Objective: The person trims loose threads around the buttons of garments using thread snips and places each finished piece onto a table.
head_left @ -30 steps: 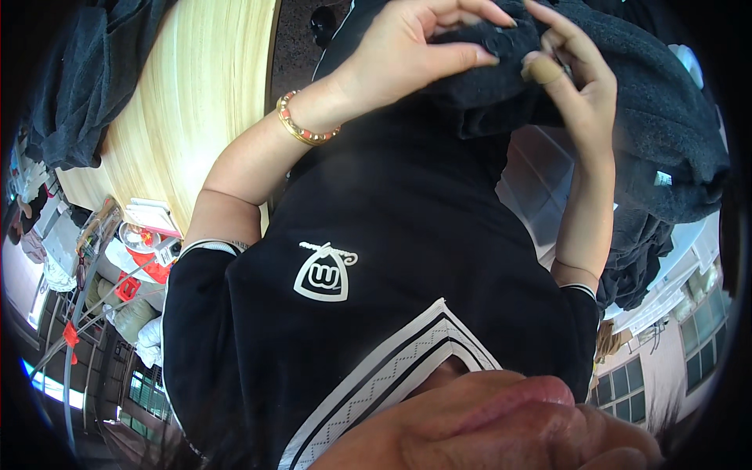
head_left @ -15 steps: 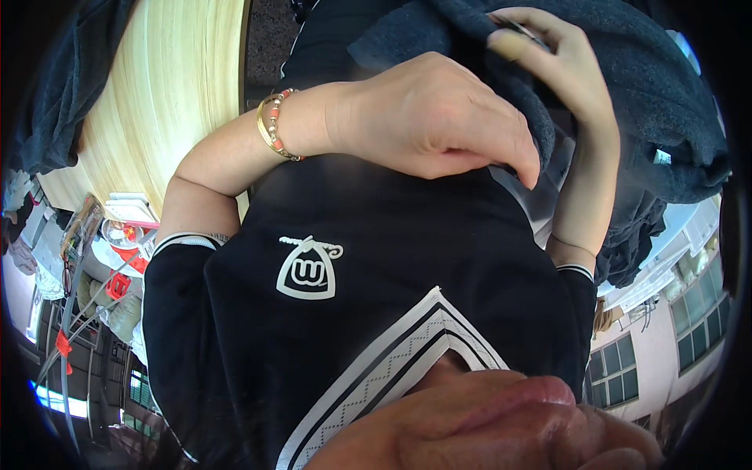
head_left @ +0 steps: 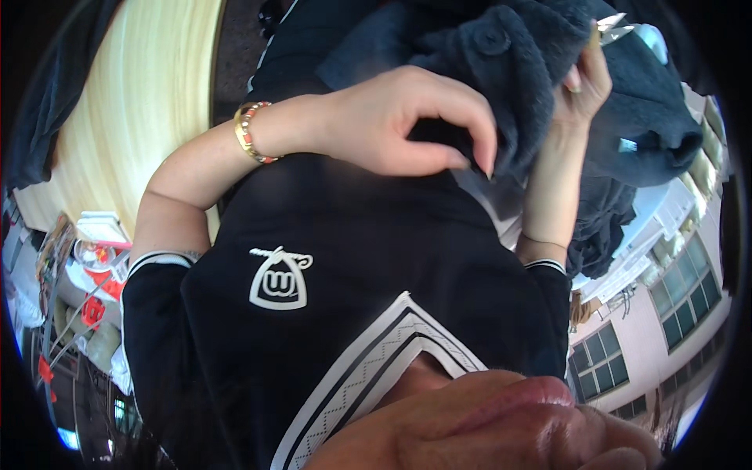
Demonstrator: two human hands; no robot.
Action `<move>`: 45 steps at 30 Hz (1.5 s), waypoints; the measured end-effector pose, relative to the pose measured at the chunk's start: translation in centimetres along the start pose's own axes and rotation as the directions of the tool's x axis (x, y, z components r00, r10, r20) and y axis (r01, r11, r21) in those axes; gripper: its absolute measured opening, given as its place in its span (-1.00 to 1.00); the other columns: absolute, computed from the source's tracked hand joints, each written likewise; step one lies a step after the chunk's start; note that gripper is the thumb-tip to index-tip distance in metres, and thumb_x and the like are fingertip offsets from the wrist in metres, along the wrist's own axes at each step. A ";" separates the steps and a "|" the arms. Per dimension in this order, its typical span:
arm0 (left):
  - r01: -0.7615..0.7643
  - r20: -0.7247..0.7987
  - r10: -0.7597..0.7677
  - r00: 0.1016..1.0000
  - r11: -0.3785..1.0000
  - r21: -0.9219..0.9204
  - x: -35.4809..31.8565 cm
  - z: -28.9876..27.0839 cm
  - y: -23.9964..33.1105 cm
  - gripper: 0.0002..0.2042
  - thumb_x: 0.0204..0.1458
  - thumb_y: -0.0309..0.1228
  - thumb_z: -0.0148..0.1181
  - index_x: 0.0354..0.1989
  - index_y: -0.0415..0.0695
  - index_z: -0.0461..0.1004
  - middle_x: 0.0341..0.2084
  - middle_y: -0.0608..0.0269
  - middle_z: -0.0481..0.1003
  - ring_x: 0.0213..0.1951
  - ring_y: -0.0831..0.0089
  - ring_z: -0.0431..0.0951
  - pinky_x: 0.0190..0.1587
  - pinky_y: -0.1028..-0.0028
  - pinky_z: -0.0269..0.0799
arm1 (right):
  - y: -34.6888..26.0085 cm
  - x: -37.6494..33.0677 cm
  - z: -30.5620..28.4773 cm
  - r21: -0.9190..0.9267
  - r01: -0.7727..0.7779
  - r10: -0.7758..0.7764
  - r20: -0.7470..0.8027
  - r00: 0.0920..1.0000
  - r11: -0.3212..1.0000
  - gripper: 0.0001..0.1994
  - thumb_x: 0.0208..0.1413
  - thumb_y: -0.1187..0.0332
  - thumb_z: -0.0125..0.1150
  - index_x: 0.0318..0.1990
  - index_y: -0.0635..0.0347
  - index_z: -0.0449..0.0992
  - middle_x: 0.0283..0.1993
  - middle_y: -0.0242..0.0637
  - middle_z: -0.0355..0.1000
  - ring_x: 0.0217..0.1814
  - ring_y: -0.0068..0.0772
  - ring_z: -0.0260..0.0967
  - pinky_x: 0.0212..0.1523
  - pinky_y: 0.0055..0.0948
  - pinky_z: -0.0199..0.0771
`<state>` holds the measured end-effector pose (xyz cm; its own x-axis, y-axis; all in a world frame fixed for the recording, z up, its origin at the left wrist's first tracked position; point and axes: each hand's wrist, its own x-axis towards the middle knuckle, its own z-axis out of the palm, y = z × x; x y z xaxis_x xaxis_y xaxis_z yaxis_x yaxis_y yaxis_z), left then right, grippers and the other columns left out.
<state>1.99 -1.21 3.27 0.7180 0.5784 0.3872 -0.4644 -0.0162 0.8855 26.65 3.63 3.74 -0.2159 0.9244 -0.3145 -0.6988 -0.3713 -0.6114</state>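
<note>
My left hand (head_left: 411,117), a beaded bracelet and gold bangle (head_left: 249,133) on its wrist, hovers in front of my black shirt. Its thumb and fingers are bent with a gap between them, and I see nothing held there. Beside its fingertips hangs a dark blue-grey fuzzy garment (head_left: 521,86) with a round button (head_left: 493,41). At the upper right, my right hand (head_left: 587,86) is closed around small scissors (head_left: 615,30), their pale blades pointing away to the right. Part of that hand is hidden by the garment, whose folds lie against it.
On the left runs a pale wood-grain table (head_left: 145,102), dark cloth (head_left: 59,102) lying at its far-left side. More dark garments (head_left: 599,227) are heaped at the right, next to white surfaces (head_left: 666,211). Thin metal rods and red items (head_left: 94,309) stand at lower left.
My right hand has turned, and the scissor blades now show. Garment folds have come up between my hands. My left thumb and fingers have parted more visibly. The whole view has shifted slightly.
</note>
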 end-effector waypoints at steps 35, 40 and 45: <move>0.076 -0.453 -0.367 0.813 0.837 -0.541 -0.4 -0.9 -3.4 -0.48 0.17 -0.59 0.28 0.28 -0.31 0.24 -0.36 0.45 0.38 -0.37 0.80 0.39 -0.26 0.75 0.38 | 0.2 1.3 -0.7 0.052 0.093 -0.094 0.026 0.995 0.994 -0.67 0.38 0.32 -0.10 0.07 0.37 0.48 -0.13 -0.10 0.59 -0.61 -0.59 0.35 -0.53 -0.70 0.45; 0.134 -0.451 -0.335 0.827 0.897 -0.421 -0.8 -1.1 -3.3 -0.48 0.17 -0.60 0.27 0.30 -0.31 0.26 -0.34 0.47 0.37 -0.39 0.81 0.38 -0.30 0.75 0.36 | 1.0 1.4 -0.3 0.016 0.180 -0.177 -0.120 0.977 0.984 -0.68 0.38 0.32 -0.08 0.07 0.34 0.49 -0.13 -0.12 0.60 -0.58 -0.59 0.38 -0.52 -0.71 0.46; 0.143 -0.418 -0.358 0.835 0.875 -0.463 -0.3 -1.1 -2.5 -0.48 0.21 -0.60 0.21 0.34 -0.31 0.22 -0.22 0.41 0.45 -0.32 0.76 0.44 -0.24 0.72 0.39 | 0.2 1.8 -2.1 0.015 0.074 -0.075 0.112 0.991 0.997 -0.70 0.40 0.29 -0.06 0.03 0.31 0.51 -0.25 -0.27 0.58 -0.63 -0.68 0.28 -0.59 -0.74 0.33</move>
<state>2.35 -0.46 0.68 0.5489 0.8297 -0.1014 -0.5433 0.4463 0.7111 27.57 5.03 1.55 -0.2381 0.9536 -0.1845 -0.7232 -0.3008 -0.6217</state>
